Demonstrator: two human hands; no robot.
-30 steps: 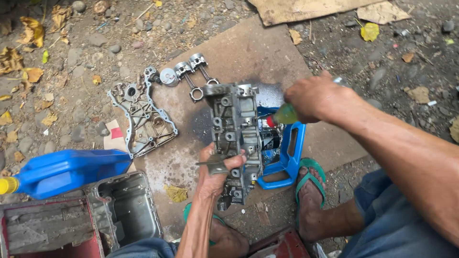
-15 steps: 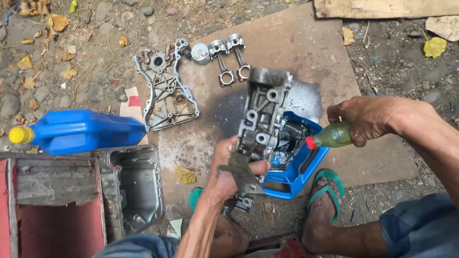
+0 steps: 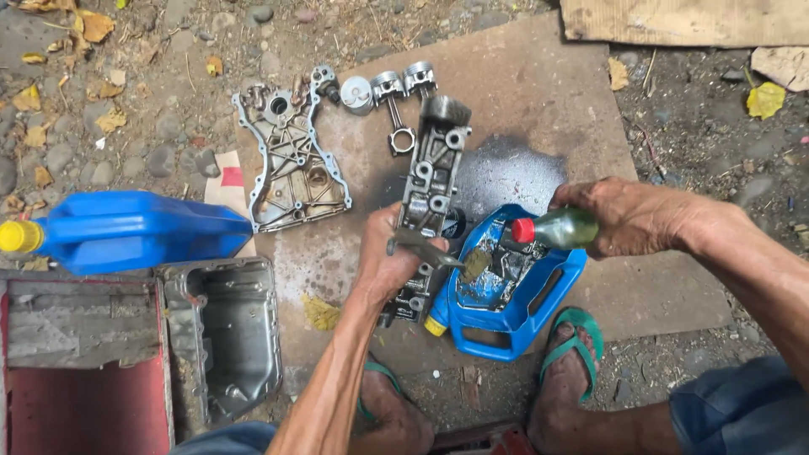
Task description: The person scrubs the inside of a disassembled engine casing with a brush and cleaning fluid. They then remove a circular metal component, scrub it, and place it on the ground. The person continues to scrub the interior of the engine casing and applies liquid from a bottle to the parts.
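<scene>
My left hand [image 3: 386, 257] grips a grey metal engine block [image 3: 430, 181] that stands on edge on a brown board [image 3: 539, 93]. My right hand [image 3: 628, 217] holds a small green bottle with a red cap [image 3: 556, 228], tilted over a cut-open blue plastic jug [image 3: 514, 291] used as a tray. The bottle's cap points toward the block. A dirty rag or brush piece lies in the tray by my left hand's fingers.
A grey engine cover [image 3: 291, 156] and pistons with rods [image 3: 396, 97] lie on the board. A blue jug with a yellow cap [image 3: 126, 232] and a metal oil pan [image 3: 223, 333] are at the left. My feet in green sandals [image 3: 573, 354] rest below. Gravel surrounds.
My right hand has drawn the green bottle away from the block to the right, over the blue tray. The block now stands more upright under my left hand. The view has shifted.
</scene>
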